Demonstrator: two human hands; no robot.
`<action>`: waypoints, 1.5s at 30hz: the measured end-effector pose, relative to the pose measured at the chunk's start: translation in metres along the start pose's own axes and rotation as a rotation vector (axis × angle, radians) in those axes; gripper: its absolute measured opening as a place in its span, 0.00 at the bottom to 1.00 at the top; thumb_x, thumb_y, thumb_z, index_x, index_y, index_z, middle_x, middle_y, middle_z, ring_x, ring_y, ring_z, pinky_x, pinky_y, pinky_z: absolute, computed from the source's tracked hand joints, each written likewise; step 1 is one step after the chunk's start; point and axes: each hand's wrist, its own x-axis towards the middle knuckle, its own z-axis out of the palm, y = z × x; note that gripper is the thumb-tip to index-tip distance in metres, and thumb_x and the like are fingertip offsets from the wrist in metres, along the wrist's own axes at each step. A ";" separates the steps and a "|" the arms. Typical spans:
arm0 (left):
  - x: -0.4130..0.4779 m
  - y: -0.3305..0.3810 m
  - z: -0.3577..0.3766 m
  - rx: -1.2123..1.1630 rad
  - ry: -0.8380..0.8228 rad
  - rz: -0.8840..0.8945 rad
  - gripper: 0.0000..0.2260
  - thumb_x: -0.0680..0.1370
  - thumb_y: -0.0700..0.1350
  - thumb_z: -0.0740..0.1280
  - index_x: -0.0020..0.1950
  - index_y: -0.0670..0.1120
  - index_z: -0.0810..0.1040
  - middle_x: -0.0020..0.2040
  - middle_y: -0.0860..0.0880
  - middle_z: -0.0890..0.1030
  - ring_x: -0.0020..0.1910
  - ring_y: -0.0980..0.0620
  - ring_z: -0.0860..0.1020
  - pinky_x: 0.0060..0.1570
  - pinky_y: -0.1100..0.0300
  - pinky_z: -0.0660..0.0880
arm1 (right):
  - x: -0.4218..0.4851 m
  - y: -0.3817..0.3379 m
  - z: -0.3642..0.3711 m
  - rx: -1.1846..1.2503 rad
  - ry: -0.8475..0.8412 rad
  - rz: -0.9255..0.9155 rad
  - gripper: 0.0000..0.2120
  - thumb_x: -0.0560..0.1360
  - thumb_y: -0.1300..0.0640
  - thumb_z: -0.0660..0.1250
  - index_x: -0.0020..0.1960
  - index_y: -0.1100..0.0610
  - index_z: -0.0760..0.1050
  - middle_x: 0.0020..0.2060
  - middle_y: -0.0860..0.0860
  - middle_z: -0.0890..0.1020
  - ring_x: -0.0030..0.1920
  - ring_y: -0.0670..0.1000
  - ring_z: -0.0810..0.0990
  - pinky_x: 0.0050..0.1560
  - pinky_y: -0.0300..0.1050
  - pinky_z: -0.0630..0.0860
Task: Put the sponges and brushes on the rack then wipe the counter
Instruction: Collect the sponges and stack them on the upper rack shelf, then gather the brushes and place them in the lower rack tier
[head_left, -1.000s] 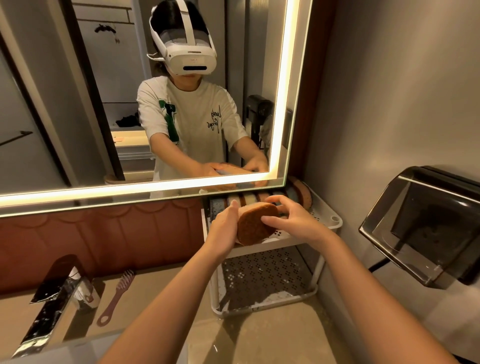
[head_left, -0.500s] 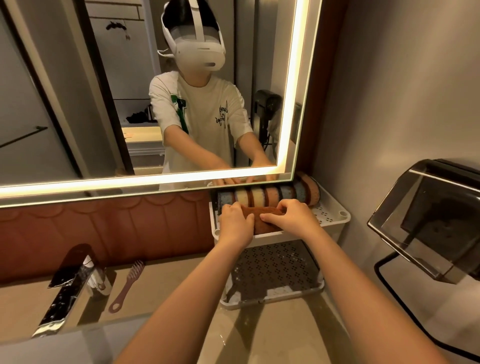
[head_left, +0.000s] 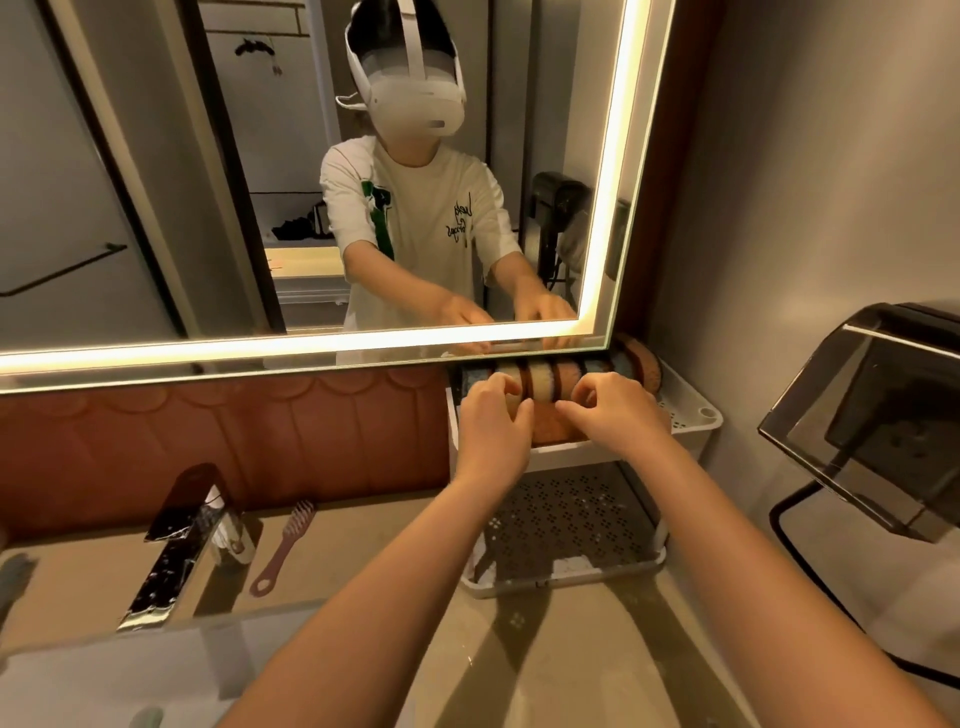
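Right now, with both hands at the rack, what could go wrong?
The flat brown sponge lies at the front edge of the top shelf of the white perforated rack; withdrawing could drag it off. The left hand and right hand crowd the row of upright round sponges behind it and could topple them. The pink long-handled brush beside the chrome faucet could get forgotten.

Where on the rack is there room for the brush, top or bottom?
Lower shelf is bare wall to wall. Top shelf is crowded: sponge row at back, brown sponge in front; only its right front corner is free.
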 end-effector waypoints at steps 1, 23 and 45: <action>-0.002 0.000 -0.008 0.040 -0.005 0.035 0.09 0.78 0.46 0.62 0.55 0.44 0.76 0.54 0.46 0.77 0.55 0.49 0.73 0.52 0.60 0.68 | -0.005 -0.005 -0.003 -0.004 0.010 -0.021 0.14 0.75 0.42 0.63 0.54 0.49 0.75 0.51 0.49 0.80 0.53 0.53 0.77 0.51 0.52 0.77; -0.193 -0.175 -0.305 0.421 -0.510 -0.301 0.15 0.79 0.54 0.59 0.63 0.50 0.72 0.60 0.50 0.77 0.56 0.52 0.76 0.57 0.52 0.75 | -0.182 -0.276 0.148 0.005 -0.528 -0.459 0.11 0.76 0.47 0.63 0.56 0.48 0.76 0.49 0.47 0.81 0.50 0.50 0.79 0.51 0.47 0.76; -0.424 -0.433 -0.501 0.355 0.000 -0.966 0.21 0.78 0.52 0.63 0.68 0.45 0.68 0.68 0.46 0.67 0.65 0.47 0.66 0.64 0.53 0.66 | -0.364 -0.520 0.372 -0.013 -1.055 -0.780 0.14 0.75 0.51 0.64 0.59 0.54 0.76 0.55 0.54 0.80 0.55 0.56 0.78 0.56 0.50 0.75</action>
